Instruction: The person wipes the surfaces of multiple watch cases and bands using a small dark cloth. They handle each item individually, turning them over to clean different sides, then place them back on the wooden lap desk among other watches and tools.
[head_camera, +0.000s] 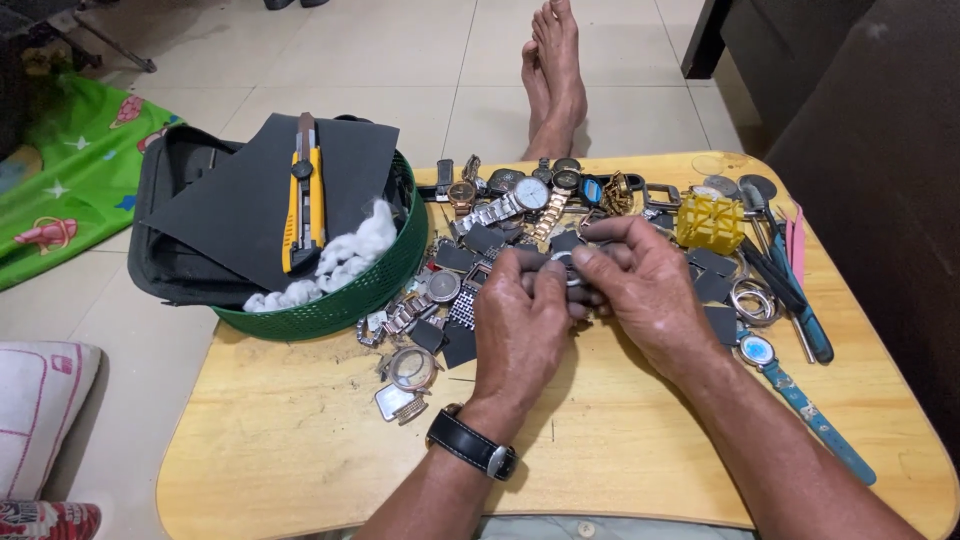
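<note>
A low wooden bench (300, 440) is seen from above, with two bare hands meeting over its middle. A small round metal watch part (570, 272) is held between them, just above the bench and in front of a scatter of watches. The left hand (520, 325), a black-strapped wristwatch (472, 443) on its wrist, is curled with the fingers (535, 275) pressed together against the part from the left. The right hand (645, 285) is closed on it from the other side, thumb and fingers pinching it, so that the piece appears steadied between both hands for close work. What exactly the part is cannot be told, as it is mostly covered.

Behind the hands, a silver-banded watch (510, 203) and other watches, cases and small dark grey squares (455, 345) are spread within easy reach. A loose watch case (412, 368) lies near the left hand. To the right, a yellow plastic holder block (710, 222), hand tools (785, 290) and a blue-strapped watch (790, 385) are laid along the edge. To the left, a green basket (350, 300) holds dark sheets (260, 200), a yellow utility knife (304, 195) and white cotton wool (345, 255). Bare feet (553, 80) rest on the tiled floor (400, 60) beyond the bench.
</note>
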